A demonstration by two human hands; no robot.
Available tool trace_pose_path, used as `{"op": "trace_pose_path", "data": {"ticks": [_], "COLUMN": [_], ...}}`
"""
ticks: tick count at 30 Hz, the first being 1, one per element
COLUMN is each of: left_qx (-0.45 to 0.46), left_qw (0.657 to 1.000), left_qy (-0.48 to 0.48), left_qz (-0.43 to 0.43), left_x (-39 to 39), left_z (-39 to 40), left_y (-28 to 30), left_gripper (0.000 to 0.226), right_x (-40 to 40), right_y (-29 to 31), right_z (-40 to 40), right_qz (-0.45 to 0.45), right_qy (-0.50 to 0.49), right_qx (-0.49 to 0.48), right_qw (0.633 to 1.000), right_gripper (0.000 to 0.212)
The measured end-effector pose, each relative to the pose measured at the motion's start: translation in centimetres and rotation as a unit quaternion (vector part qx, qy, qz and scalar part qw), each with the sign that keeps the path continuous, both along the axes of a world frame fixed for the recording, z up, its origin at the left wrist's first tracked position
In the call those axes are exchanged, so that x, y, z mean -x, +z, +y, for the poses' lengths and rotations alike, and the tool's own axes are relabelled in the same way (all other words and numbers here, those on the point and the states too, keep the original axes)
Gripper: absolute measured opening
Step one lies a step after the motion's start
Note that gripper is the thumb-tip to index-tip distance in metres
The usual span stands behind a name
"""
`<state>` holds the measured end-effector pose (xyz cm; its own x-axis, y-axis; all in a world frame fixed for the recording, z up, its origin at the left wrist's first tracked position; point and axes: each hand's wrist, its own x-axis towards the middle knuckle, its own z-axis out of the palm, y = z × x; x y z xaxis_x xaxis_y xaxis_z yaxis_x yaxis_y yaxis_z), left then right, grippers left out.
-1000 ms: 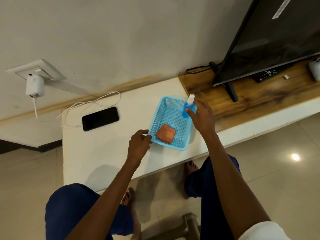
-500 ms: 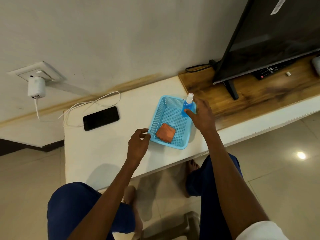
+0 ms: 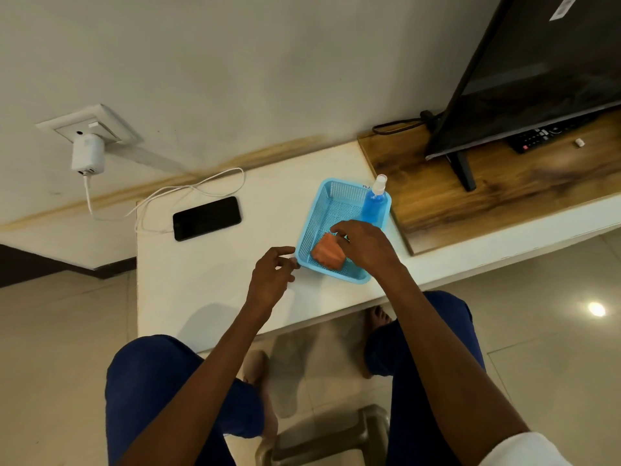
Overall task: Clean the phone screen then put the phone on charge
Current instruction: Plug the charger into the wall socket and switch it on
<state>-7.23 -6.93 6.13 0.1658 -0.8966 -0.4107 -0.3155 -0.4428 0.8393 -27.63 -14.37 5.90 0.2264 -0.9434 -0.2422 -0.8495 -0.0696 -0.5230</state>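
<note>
A black phone (image 3: 207, 218) lies face up on the white ledge (image 3: 208, 280). A white cable (image 3: 188, 193) loops behind it and runs to a white charger (image 3: 87, 155) plugged into the wall socket. A blue mesh basket (image 3: 336, 210) holds a folded orange cloth (image 3: 325, 253) and a blue spray bottle (image 3: 374, 205) standing in its far right corner. My right hand (image 3: 364, 245) is over the cloth, fingers touching its top; whether it grips the cloth is unclear. My left hand (image 3: 272, 275) rests by the basket's near left corner, fingers apart and empty.
A wooden board (image 3: 504, 193) to the right carries a television (image 3: 537, 72) on a stand, with a remote (image 3: 537, 136) under it. A plastic stool (image 3: 322, 438) is on the tiled floor between my knees.
My right hand let go of the spray bottle, which now stands in the basket, and moved down and left onto the orange cloth. My left hand stayed by the basket's corner.
</note>
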Motion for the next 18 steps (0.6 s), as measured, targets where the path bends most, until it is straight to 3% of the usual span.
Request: {"op": "trace_pose_path", "data": {"ticks": [5, 18], "left_qx": [-0.002, -0.016], "left_qw": [1.0, 0.999], "left_qy": [-0.012, 0.011], "left_qz": [0.006, 0.031], "left_x": [-0.3, -0.1], "left_z": [0.1, 0.0], "left_y": [-0.3, -0.8], "left_gripper": [0.019, 0.023], "right_x": [-1.4, -3.1], "right_y": [-1.2, -2.2], "right_z": [-1.6, -2.0], "right_qz": [0.063, 0.052], "right_qy": [0.012, 0.039], "right_qx": [-0.002, -0.001], "right_qw": [0.998, 0.998], "right_gripper": [0.028, 0.017]}}
